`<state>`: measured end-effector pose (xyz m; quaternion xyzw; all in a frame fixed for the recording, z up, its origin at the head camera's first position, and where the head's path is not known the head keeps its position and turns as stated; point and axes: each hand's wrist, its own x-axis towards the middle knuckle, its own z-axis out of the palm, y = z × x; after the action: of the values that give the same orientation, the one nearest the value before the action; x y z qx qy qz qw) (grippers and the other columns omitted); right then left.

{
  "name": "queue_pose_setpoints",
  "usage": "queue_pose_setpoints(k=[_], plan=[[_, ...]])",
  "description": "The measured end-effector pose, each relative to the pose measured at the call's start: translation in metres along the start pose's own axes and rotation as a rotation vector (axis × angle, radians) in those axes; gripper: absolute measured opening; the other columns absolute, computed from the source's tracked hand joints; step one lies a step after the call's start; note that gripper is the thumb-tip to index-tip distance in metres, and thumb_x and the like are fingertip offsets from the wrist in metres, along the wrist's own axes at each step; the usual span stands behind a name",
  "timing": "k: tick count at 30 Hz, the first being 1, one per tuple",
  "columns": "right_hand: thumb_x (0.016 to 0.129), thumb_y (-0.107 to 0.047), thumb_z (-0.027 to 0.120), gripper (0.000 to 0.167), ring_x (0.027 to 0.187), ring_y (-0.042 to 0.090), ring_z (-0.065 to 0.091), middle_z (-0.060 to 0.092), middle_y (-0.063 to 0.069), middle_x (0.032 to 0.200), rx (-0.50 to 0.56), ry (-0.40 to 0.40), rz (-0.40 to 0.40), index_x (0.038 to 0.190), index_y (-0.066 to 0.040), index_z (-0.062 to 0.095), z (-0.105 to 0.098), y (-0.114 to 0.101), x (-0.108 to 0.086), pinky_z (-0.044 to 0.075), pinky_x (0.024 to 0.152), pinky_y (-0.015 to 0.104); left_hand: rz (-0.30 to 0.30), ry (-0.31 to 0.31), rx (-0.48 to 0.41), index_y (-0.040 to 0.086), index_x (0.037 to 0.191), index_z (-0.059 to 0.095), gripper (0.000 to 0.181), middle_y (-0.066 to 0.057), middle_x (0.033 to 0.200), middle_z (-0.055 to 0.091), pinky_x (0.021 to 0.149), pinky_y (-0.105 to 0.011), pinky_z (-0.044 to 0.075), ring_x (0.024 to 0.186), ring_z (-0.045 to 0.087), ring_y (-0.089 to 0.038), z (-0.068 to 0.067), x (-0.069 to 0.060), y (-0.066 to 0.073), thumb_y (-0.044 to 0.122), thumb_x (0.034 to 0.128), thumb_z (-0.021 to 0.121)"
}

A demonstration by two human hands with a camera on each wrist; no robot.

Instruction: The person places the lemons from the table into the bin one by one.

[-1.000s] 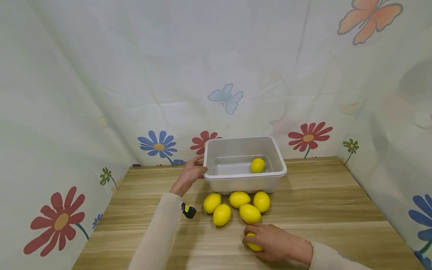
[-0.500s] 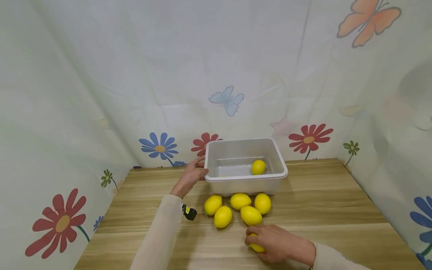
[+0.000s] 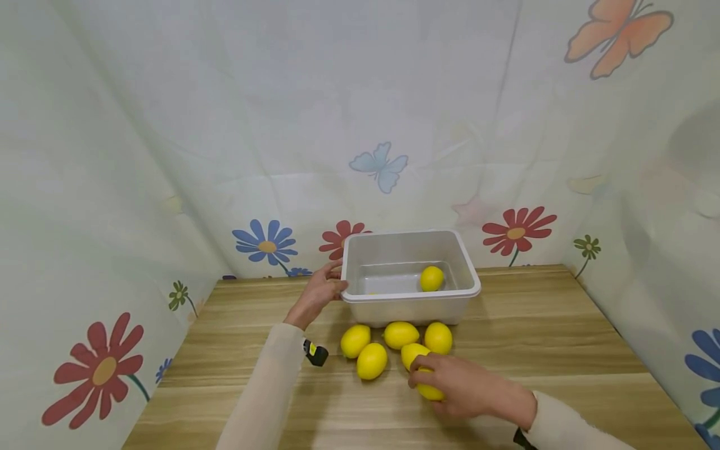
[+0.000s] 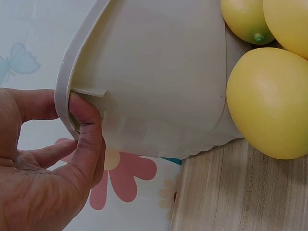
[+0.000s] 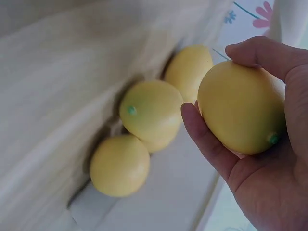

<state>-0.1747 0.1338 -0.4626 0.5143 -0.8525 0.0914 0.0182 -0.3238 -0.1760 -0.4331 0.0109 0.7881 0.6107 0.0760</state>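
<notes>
My left hand (image 3: 318,294) grips the left rim of a pale grey plastic bin (image 3: 410,307); in the left wrist view thumb and fingers pinch its lip (image 4: 64,82) from both sides. With curled fingers my right hand (image 3: 469,386) holds a yellow lemon (image 3: 430,392), and the right wrist view shows this held lemon (image 5: 240,106) between thumb and fingers, its green tip visible. Several lemons (image 3: 372,361) lie on the table in front of the bin. Inside the bin sits one lemon (image 3: 431,279); a sliver of yellow near the front wall hints at another, mostly hidden.
The wood-grain table (image 3: 534,350) extends to both sides of the bin. A white curtain (image 3: 292,94) printed with flowers and butterflies hangs behind and at both sides. Small black devices sit at both wrists, the left one (image 3: 315,354) close to the lemons.
My right hand has risen with its lemon and moved a little towards the bin, now partly covering a lemon behind it. The left hand stays on the bin's rim.
</notes>
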Motion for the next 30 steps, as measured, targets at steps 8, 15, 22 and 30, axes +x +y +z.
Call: queue_pose_setpoints(k=[8,15,22,30], plan=[[0.082,-0.023,0.076,0.042,0.106,0.017,0.057,0.057,0.001,0.127,0.01,0.005,0.047,0.121,-0.026,0.06,-0.026,0.004,0.0,0.055,0.087,0.034,0.011,-0.001,-0.004,0.013,0.148,0.042,0.063,-0.019,0.128,0.055,0.075,-0.031,0.059,0.1,0.06,-0.028,0.0,0.001,0.0,0.006,0.0889,0.064],[0.081,-0.022,0.077,0.04,0.108,0.018,0.059,0.058,0.002,0.126,-0.004,0.107,0.028,0.119,-0.019,0.062,-0.036,0.013,0.0,0.054,0.091,0.037,0.012,-0.002,0.007,0.014,0.147,0.043,0.062,-0.019,0.127,0.055,0.074,-0.03,0.059,0.098,0.06,-0.028,0.0,0.002,-0.002,0.007,0.0892,0.065],[0.079,-0.019,0.079,0.04,0.104,0.018,0.061,0.059,0.001,0.123,0.01,0.221,0.052,0.115,-0.02,0.062,-0.05,0.021,0.004,0.055,0.091,0.037,0.01,-0.013,0.009,0.014,0.148,0.041,0.062,-0.022,0.132,0.052,0.076,-0.03,0.059,0.099,0.06,-0.028,-0.001,0.003,-0.001,0.008,0.0902,0.064],[0.078,-0.02,0.08,0.041,0.105,0.019,0.06,0.06,0.002,0.122,-0.014,0.288,0.048,0.115,-0.016,0.063,-0.066,0.028,0.013,0.054,0.092,0.04,0.001,-0.016,0.018,0.014,0.148,0.04,0.063,-0.025,0.135,0.051,0.077,-0.031,0.059,0.1,0.061,-0.029,-0.001,0.0,0.001,0.008,0.0906,0.064]])
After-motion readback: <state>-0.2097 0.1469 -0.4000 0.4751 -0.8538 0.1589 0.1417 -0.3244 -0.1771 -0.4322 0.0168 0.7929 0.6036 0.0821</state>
